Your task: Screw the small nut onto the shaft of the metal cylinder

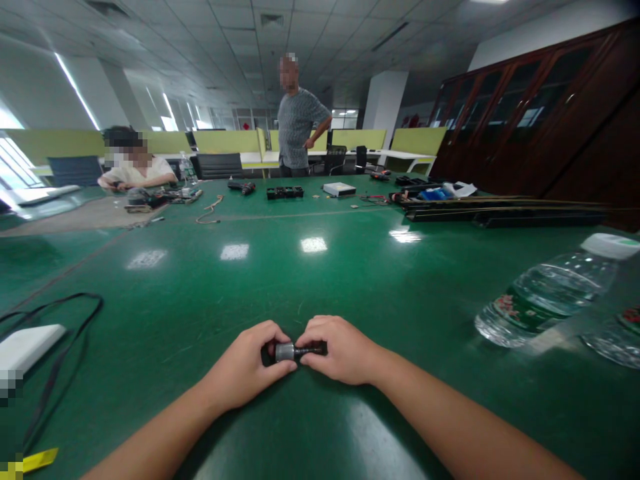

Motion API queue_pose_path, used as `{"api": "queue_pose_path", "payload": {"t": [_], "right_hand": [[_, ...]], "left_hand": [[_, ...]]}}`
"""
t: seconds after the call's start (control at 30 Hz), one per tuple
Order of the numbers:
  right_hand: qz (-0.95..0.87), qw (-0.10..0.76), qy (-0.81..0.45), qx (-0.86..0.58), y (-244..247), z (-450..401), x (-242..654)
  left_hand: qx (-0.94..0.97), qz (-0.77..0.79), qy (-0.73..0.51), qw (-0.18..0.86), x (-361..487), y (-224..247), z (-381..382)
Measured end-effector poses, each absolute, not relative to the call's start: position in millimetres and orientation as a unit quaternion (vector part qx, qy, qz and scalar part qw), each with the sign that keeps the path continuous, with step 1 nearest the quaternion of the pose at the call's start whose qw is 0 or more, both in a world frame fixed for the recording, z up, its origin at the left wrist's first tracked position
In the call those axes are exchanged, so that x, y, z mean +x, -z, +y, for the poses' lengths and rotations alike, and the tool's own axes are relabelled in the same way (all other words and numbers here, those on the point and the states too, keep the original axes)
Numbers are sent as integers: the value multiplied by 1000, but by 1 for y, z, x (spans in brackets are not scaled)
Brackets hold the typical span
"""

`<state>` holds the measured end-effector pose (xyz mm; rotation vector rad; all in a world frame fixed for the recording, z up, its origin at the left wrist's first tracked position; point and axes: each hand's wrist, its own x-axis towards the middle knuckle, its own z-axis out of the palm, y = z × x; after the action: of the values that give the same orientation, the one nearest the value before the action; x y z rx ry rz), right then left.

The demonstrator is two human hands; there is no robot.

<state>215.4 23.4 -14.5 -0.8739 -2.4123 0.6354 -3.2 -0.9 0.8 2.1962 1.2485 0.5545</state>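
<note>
Low in the middle of the head view, a small metal part lies sideways between my hands over the green tabletop (260,273). Its left end is a silver cylinder (285,352), and a thin dark shaft (313,349) runs out to the right. My left hand (249,365) curls its thumb and fingers around the cylinder. On the shaft side, my right hand (343,350) pinches with thumb and forefinger. Both hands are closed on the part, with the fingertips nearly meeting. The exact kind of part cannot be made out.
A water bottle (550,290) stands at the right. At the left are a white box (30,347) and a black strap (55,363). Farther back lie a power drill (242,187), a black frame (285,193) and long dark rails (500,212). Two people are beyond.
</note>
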Motion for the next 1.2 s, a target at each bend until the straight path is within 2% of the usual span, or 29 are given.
{"api": "queue_pose_path", "payload": {"t": [1.2], "right_hand": [[-885, 217, -220, -349, 6, 23, 225]], "left_hand": [[821, 465, -200, 263, -2, -4, -1]]}}
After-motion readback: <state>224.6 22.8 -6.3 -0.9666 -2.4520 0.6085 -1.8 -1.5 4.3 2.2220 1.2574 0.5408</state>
